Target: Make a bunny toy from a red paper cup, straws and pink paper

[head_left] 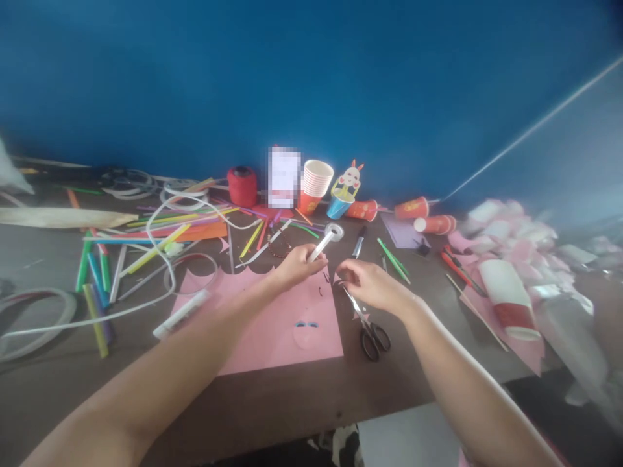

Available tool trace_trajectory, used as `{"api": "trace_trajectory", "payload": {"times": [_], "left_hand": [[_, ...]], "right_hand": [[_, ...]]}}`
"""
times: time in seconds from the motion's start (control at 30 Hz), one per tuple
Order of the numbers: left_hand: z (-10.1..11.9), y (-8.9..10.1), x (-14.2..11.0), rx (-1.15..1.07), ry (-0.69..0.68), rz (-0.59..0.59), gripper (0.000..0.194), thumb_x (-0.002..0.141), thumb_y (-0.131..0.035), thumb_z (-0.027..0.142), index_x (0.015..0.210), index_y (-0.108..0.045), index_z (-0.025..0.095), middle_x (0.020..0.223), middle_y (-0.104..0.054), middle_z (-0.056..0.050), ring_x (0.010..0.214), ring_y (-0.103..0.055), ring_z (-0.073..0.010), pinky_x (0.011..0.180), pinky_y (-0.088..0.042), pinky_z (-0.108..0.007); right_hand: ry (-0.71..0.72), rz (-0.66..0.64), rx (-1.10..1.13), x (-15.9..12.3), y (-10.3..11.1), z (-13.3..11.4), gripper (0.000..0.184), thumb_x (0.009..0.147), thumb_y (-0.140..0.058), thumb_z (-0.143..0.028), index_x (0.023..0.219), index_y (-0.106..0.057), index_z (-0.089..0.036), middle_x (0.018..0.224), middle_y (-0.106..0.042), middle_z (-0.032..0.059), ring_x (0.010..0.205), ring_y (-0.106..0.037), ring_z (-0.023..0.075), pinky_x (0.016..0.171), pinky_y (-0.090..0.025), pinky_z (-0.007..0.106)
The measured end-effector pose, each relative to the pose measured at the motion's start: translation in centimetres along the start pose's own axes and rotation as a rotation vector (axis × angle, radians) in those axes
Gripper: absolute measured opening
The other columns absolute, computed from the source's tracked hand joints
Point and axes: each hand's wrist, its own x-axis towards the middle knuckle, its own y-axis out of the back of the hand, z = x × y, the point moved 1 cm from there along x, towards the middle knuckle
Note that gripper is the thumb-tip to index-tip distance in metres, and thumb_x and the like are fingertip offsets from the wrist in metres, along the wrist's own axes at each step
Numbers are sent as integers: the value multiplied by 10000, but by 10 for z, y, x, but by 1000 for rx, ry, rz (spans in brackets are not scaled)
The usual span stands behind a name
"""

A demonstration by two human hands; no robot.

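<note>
We see our left hand (pixel 302 264) clamped on a white tape roll (pixel 334 232), whose ring and straight strip stand out beyond the fingers, above the far right part of a pink sheet (pixel 287 310). Our right hand (pixel 366 283) is just to the right, its fingers curled over the blades of the scissors (pixel 374 340); we cannot tell whether it grips anything. The scissors lie on the tabletop (pixel 292 395) to the right of the pink sheet, handles toward us. On the sheet's near right part we see a pink circle (pixel 306 336) with two blue marks; a white tube (pixel 181 315) lies at its left. On the far side stand a stack of cups (pixel 317 181), a blue cup (pixel 340 206) holding a rabbit figure (pixel 351 176), and a red spool (pixel 242 188) to their left. To the right, a white and red cup (pixel 509 295) lies on its side.
</note>
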Motion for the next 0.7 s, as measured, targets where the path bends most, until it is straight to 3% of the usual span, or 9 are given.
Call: {"api": "trace_trajectory", "payload": {"times": [0.13,0.3,0.47,0.7], "left_hand": [[-5,3,2,98,18,74,108,709,-560,264,729,-531,162,622,-563,7,556,-502,-103,512,-378,-211],[-13,7,7,292,28,157,67,699,-524,205,749,-554,173,714,-616,-27,685,-572,-163,614,-420,-267],[-14,7,8,310,39,167,53,690,-514,164,730,-546,179,756,-642,-42,726,-592,-180,642,-431,-277],[-16,6,10,339,17,149,38,691,-540,194,726,-533,180,711,-628,-26,683,-584,-178,643,-426,-282]], "right_hand": [[120,-10,49,23,-18,-18,305,744,-518,-93,1022,-576,-204,765,-603,1,673,-551,136,623,-394,251],[197,25,106,41,-38,-13,356,732,-527,-79,1076,-538,-171,856,-614,32,708,-557,141,656,-411,258],[151,179,29,29,-35,-10,172,791,-499,-131,938,-564,-192,882,-608,39,732,-558,150,688,-424,268],[84,82,-127,17,-44,-11,219,804,-456,-134,934,-618,-206,913,-612,51,809,-590,171,703,-416,268]]}}
